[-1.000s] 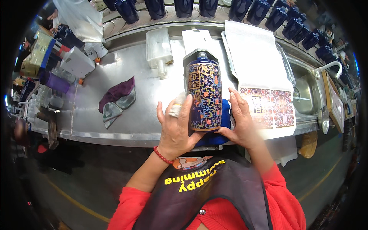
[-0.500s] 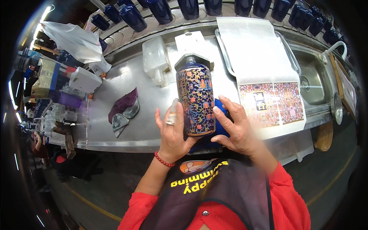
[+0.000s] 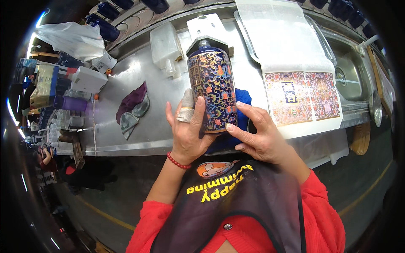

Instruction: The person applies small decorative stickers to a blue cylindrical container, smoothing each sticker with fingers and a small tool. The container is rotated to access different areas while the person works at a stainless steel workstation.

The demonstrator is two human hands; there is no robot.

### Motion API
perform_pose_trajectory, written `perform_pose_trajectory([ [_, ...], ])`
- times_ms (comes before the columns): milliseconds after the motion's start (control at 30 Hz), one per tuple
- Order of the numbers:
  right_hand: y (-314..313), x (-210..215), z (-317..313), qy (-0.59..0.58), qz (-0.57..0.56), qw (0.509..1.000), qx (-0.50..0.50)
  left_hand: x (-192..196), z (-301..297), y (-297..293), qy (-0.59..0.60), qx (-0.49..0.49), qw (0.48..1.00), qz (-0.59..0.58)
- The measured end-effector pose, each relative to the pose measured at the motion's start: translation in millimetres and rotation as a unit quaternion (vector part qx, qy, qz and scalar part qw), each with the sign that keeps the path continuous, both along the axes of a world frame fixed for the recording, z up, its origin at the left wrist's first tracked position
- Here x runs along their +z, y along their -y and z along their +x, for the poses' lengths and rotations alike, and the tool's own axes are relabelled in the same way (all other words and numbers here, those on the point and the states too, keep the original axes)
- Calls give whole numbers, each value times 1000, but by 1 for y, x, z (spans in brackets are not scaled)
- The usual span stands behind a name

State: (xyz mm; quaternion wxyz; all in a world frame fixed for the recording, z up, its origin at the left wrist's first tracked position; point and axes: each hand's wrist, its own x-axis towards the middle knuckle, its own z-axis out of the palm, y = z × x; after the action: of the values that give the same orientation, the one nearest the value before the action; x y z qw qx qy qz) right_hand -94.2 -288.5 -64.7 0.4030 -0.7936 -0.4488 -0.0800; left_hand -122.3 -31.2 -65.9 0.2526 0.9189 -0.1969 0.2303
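A dark blue bottle (image 3: 217, 90) covered in a colourful floral pattern leans with its neck away from me, in front of a grey angular holder (image 3: 223, 44). My left hand (image 3: 187, 130) grips its left side and lower end, thumb against the pattern. One finger of that hand wears a whitish cover (image 3: 185, 113). At the bottle's lower right is my right hand (image 3: 263, 137), fingers apart, one fingertip touching the bottle near its base. Behind that hand lies a blue cloth (image 3: 243, 96), partly hidden by the bottle.
Patterned printed sheets (image 3: 303, 99) lie on the right, beside a tray (image 3: 249, 38) under white paper. Beyond them is a sink (image 3: 348, 80). A clear block-shaped container (image 3: 163, 46) and a purple-and-green cloth piece (image 3: 133, 105) are on the left. Blue bottles (image 3: 156, 4) line the back.
My view has shifted, so the bench sits higher in the picture. My right hand's fingers have come closer to the bottle's base, with one fingertip now on it. My left hand keeps its grip.
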Motion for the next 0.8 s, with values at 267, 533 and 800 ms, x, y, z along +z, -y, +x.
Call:
perform_pose_trajectory([
  [267, 2, 4, -1, 12, 15, 1000, -4, 3, -1, 0, 7, 1, 999, 31],
  [533, 1, 1, -5, 7, 21, 1000, -1, 2, -1, 0, 2, 2, 1000, 20],
  [800, -15, 8, -3, 48, 17, 998, -31, -3, 0, 0, 7, 5, 1000, 7],
])
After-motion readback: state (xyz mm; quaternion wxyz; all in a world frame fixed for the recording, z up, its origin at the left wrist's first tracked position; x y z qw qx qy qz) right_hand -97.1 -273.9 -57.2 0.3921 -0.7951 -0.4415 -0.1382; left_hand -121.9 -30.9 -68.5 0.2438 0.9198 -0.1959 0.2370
